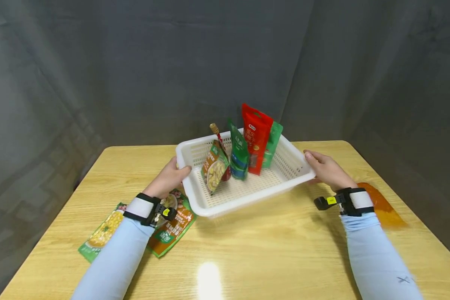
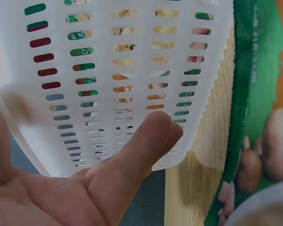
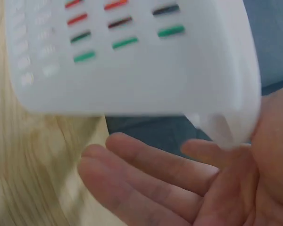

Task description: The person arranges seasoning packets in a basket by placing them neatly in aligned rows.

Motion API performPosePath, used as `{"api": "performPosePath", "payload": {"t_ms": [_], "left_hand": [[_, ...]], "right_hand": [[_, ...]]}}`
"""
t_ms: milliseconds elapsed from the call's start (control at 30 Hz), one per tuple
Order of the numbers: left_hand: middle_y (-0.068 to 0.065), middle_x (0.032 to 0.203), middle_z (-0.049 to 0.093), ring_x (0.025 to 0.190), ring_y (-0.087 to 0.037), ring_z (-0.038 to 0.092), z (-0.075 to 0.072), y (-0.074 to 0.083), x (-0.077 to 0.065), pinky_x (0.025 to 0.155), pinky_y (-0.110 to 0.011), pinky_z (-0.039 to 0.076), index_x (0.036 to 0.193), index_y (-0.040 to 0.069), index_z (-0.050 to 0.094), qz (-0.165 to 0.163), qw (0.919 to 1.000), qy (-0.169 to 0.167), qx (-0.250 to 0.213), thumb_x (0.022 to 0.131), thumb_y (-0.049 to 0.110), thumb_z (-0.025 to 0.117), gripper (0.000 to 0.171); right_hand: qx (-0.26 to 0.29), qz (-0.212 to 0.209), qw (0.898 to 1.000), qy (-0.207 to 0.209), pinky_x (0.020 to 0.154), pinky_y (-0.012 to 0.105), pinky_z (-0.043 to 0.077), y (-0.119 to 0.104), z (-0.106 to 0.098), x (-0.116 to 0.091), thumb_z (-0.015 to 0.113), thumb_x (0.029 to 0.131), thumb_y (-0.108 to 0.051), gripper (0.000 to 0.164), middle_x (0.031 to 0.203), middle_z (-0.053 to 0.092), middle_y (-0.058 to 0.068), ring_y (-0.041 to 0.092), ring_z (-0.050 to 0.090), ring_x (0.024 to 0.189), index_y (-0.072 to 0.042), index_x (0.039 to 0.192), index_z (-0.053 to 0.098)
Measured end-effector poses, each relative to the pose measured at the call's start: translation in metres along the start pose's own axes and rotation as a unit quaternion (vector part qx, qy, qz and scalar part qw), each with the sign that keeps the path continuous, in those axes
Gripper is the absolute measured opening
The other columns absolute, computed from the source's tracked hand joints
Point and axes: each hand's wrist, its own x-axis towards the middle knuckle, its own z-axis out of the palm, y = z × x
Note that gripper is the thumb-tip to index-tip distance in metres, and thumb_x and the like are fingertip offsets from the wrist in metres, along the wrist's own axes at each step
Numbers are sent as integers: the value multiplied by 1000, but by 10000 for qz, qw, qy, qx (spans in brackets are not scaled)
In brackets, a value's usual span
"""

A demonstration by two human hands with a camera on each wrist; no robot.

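My left hand [image 1: 168,179] grips the left end of a white plastic basket [image 1: 247,201], its thumb over the rim. At the opposite end my right hand [image 1: 331,171] pinches the rim, with its other fingers below it in the right wrist view. The basket is tilted, and its front edge appears lifted off the table. Inside stand a red pouch [image 1: 258,135], a dark green pouch [image 1: 238,151], a lighter green pouch [image 1: 273,141] and a brown-and-green food packet [image 1: 214,168]. Behind that packet rises a slim item with a gold-coloured cap [image 1: 214,128], mostly hidden.
Two flat food packets lie on the wooden table [image 1: 262,258] at left: a brown-and-green one [image 1: 175,228] near my left wrist and a yellow-and-green one [image 1: 106,231] partly under my forearm. An orange packet-like thing [image 1: 383,204], blurred, lies beyond my right wrist. Grey curtains [image 1: 210,62] hang behind.
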Motion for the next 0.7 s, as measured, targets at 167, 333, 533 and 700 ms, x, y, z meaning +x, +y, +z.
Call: {"api": "performPosePath", "payload": {"t_ms": [167, 333, 533, 700], "left_hand": [[-33, 141, 40, 112, -53, 56, -1, -2, 0, 74, -52, 58, 155, 4, 16, -16, 10000, -16, -36, 104, 13, 42, 58], [-37, 139, 41, 110, -52, 58, -3, -1, -2, 73, -52, 58, 155, 1, 15, -73, 10000, -30, -32, 105, 15, 42, 58], [-34, 138, 46, 113, -45, 60, -11, 3, -5, 82, -51, 56, 156, 2, 17, -220, 9991, -215, 280, 107, 33, 44, 64], [-29, 143, 45, 120, -43, 56, -23, 7, -13, 91, -53, 52, 157, 2, 20, -299, 9965, -335, 700, 105, 44, 42, 69]], "right_hand": [[499, 102, 9987, -70, 83, 54, 55, -1, 6, 4, 34, 106, -45, 68, 135, 43, 33, 40, 56, 107, 0, 156, 23], [679, 218, 9973, -189, 83, 52, 56, -3, 8, 5, 33, 108, -40, 66, 132, 43, 34, 35, 59, 102, 7, 153, 24], [539, 215, 9982, -129, 80, 51, 57, -5, 8, 6, 31, 108, -41, 66, 129, 45, 34, 37, 58, 103, 8, 152, 25], [331, 202, 9992, -88, 78, 50, 57, -3, 8, 4, 31, 108, -42, 66, 128, 46, 34, 38, 58, 104, 8, 151, 27]]}}
